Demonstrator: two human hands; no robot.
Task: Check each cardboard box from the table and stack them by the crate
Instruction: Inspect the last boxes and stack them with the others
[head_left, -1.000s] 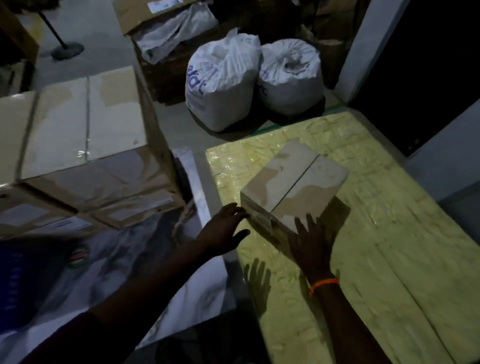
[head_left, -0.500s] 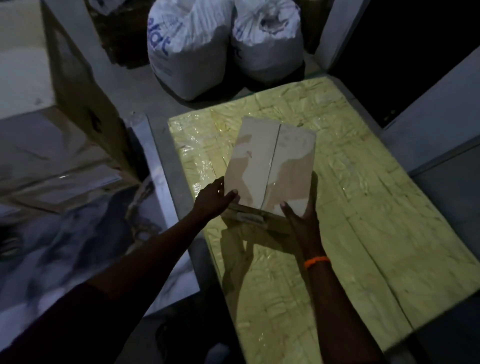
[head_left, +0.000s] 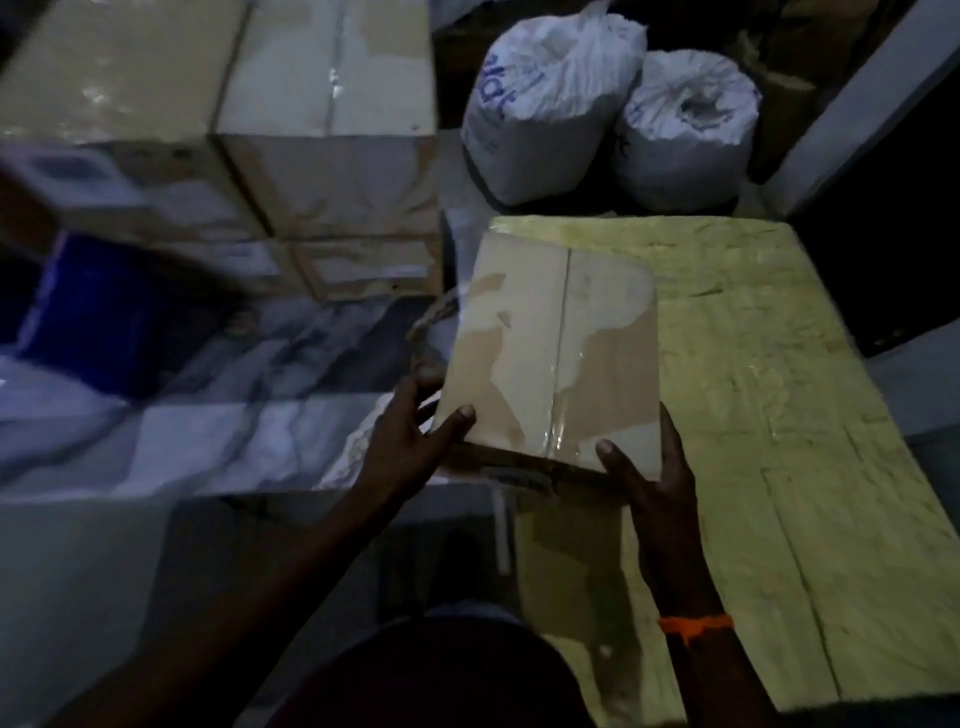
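A small taped cardboard box (head_left: 550, 353) is lifted off the yellow-wrapped table (head_left: 779, 415), over the table's left edge. My left hand (head_left: 410, 441) grips its near left corner, thumb on the top face. My right hand (head_left: 649, 478) grips the near right corner, thumb on top, with an orange band on the wrist. A blue crate (head_left: 104, 306) shows at the left, blurred. Stacked cardboard boxes (head_left: 332, 130) stand behind it.
Two white tied sacks (head_left: 550, 98) stand on the floor beyond the table. Crumpled white plastic sheeting (head_left: 234, 415) lies between the table and the crate. A dark wall and doorway (head_left: 893, 218) close off the right side.
Both hands closed on the box and raised it from the table, carrying it left toward the table's edge. The view swung left, bringing the stacked boxes and crate in.
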